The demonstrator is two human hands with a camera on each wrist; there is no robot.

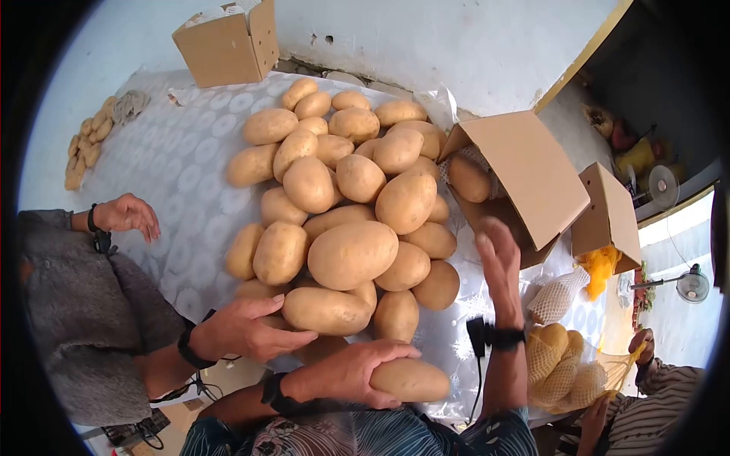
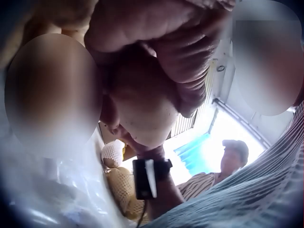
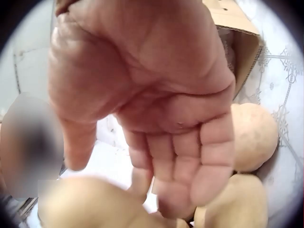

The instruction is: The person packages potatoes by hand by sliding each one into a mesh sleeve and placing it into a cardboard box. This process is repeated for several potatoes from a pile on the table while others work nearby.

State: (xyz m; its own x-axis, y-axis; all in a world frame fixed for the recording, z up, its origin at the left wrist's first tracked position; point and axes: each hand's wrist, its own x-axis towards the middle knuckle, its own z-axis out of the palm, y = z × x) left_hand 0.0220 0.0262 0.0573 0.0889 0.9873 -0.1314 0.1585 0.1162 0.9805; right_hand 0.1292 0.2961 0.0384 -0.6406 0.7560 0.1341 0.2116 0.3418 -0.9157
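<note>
In the head view my left hand (image 1: 346, 374) grips a potato (image 1: 413, 381) at the table's near edge, with the thumb over its top. The left wrist view shows the fingers (image 2: 190, 59) curled round that potato (image 2: 142, 102). My right hand (image 1: 499, 262), held up beside the heap of potatoes (image 1: 353, 254), is near an open cardboard box (image 1: 525, 163) lying on its side with a potato (image 1: 469, 178) in its mouth. From the right wrist view, the palm of that hand (image 3: 152, 99) is bare and its fingers are extended.
Another person's hand (image 1: 247, 328) touches a large potato (image 1: 327, 311) at the heap's near left. A second box (image 1: 224, 49) stands at the back. Netted potatoes (image 1: 559, 365) lie at right beside a person in stripes (image 1: 665, 410). Small potatoes (image 1: 91, 140) lie far left.
</note>
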